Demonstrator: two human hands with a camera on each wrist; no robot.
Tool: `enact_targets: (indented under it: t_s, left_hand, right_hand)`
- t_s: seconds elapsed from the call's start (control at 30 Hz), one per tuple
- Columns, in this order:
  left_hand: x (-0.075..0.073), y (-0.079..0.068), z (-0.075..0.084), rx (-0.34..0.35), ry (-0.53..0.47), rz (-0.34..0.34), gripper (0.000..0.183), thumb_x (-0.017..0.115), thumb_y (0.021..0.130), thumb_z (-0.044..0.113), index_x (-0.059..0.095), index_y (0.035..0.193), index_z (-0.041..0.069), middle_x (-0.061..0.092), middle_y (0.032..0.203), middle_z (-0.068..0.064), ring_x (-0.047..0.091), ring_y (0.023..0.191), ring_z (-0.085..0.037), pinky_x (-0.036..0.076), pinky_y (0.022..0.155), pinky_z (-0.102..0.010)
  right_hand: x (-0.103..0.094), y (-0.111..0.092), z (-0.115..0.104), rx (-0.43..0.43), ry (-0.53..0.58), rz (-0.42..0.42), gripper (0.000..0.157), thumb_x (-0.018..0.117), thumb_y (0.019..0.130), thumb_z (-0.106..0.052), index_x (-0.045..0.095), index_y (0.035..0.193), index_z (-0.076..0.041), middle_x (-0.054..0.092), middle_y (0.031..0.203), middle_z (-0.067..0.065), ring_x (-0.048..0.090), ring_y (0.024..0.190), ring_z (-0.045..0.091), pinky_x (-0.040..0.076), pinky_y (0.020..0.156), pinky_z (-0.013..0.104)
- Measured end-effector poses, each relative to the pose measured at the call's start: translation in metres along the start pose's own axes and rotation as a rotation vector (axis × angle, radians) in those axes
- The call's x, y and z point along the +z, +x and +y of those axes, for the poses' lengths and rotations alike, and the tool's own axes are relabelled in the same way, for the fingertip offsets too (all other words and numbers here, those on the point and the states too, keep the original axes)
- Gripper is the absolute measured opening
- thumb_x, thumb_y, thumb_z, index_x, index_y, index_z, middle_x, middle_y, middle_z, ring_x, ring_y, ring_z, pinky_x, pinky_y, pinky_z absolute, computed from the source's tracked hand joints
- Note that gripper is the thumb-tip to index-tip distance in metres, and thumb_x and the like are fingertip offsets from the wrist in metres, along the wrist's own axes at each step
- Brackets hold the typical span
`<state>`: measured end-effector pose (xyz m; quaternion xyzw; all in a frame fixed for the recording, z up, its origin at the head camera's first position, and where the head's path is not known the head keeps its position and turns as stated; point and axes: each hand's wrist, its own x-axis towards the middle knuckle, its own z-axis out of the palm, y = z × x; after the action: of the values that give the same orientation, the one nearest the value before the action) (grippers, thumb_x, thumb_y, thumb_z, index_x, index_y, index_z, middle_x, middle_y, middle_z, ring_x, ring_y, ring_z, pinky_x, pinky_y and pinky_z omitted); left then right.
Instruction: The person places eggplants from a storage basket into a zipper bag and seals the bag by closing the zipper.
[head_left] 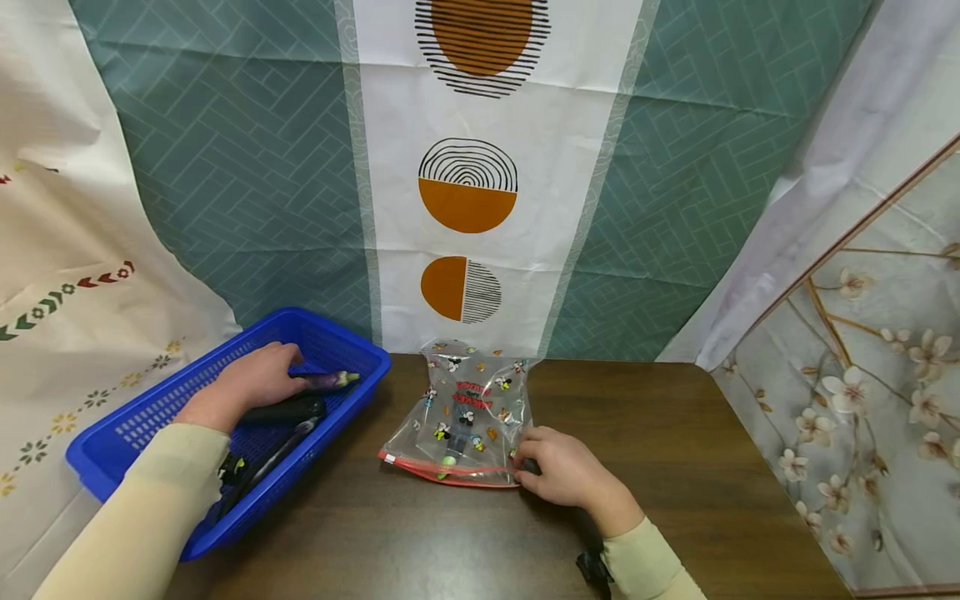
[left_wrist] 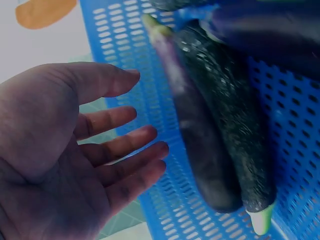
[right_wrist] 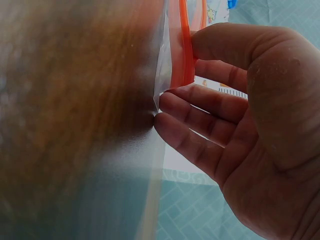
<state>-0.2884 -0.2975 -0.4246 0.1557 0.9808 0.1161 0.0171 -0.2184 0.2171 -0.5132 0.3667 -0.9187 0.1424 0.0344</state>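
At the near side of a brown wooden surface (head_left: 645, 433), a person's right hand (head_left: 564, 468) held the right-hand corner of a clear zip bag (head_left: 468, 412), its red edge pinched between thumb and fingers. The bag lay flat, printed with cartoon figures, its red zip (head_left: 480, 482) toward the person and its white slider (head_left: 388, 458) at the left end. A dark shape with a pale green tip (head_left: 448, 461) showed near the zip; through the printed film it was hard to tell what it was.

To the left of the bag, a long blue basket (head_left: 341, 346) stood at a slant, its far end angled toward the bag. Over it reached the left hand (head_left: 258, 373), fingers extended and loosely spread, holding nothing.

The relation that mattered most was here: a slender eggplant (left_wrist: 192, 135) lay in the basket just beyond the left fingertips, a narrow gap between. In the left wrist view its long axis ran across the line of the fingers; from above, its green stem end pointed right, toward the bag. The left hand was much the nearer. Alongside the eggplant lay a dark green cucumber (left_wrist: 230, 120), and next to that a thicker eggplant (left_wrist: 270, 35).

Farthest off hung a patterned cloth (head_left: 645, 250).
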Motion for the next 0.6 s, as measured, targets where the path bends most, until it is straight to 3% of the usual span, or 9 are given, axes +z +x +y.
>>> enact_targets:
  t_s: [0.3,0.6]
  left_hand:
    - [0.009,0.001,-0.013,-0.002,0.029,-0.034,0.045,0.078,0.098,0.019,0.069,0.131,-0.01,0.069,0.123,-0.033,0.066,0.116,-0.055,0.054,0.098,-0.07]
    - [0.018,0.0,-0.033,-0.053,0.043,-0.092,0.053,0.079,0.096,0.02,0.066,0.136,-0.012,0.067,0.126,-0.037,0.064,0.118,-0.059,0.052,0.098,-0.072]
  right_hand:
    - [0.002,-0.001,0.001,-0.003,-0.02,0.015,0.007,0.086,0.096,-0.023,0.079,0.095,-0.023,0.065,0.1,-0.01,0.062,0.094,0.011,0.059,0.079,0.035]
    - [0.003,-0.001,0.001,0.002,-0.01,0.012,0.008,0.086,0.097,-0.023,0.078,0.094,-0.024,0.065,0.1,-0.008,0.061,0.093,0.01,0.058,0.078,0.034]
